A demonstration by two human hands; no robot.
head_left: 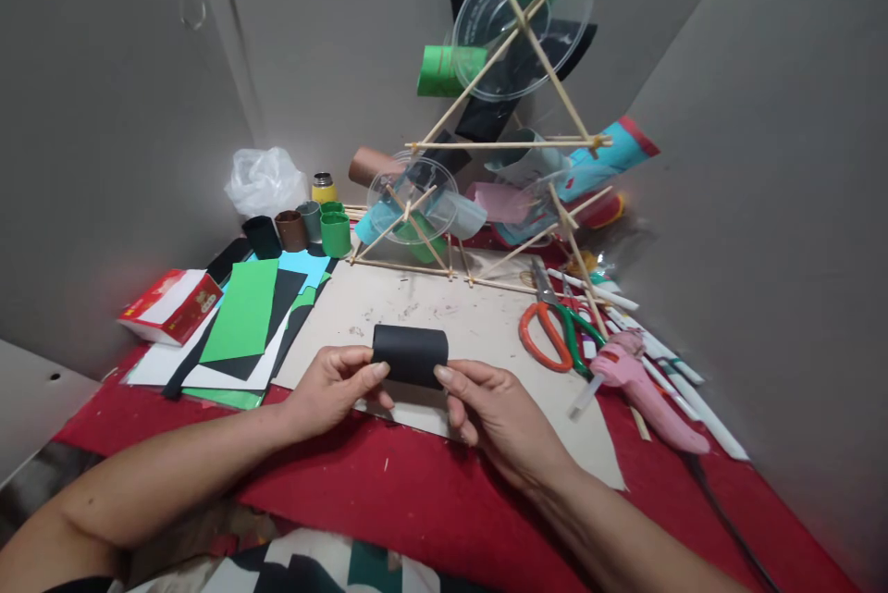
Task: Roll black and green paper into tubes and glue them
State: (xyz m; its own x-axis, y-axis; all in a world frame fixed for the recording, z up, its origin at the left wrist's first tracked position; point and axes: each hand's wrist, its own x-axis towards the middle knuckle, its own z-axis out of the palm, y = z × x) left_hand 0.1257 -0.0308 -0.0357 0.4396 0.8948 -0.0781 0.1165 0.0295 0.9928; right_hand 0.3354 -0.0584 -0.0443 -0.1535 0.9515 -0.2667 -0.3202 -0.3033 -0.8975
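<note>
Both hands hold a piece of black paper (409, 353) curled into a short roll, just above a beige cardboard sheet (472, 315). My left hand (333, 389) pinches the roll's left end with thumb and fingers. My right hand (489, 413) grips its right end, fingers closed on it. Behind stands a stick frame model (513, 144) with clear plastic discs and paper tubes attached.
Sheets of green, black, white and blue paper (242, 315) lie at left beside a red box (173, 302). Small paper cups (305, 228) and a plastic bag (264, 179) sit behind. Scissors (551, 325), a pink glue gun (642, 385) and glue sticks lie at right on red cloth (416, 482).
</note>
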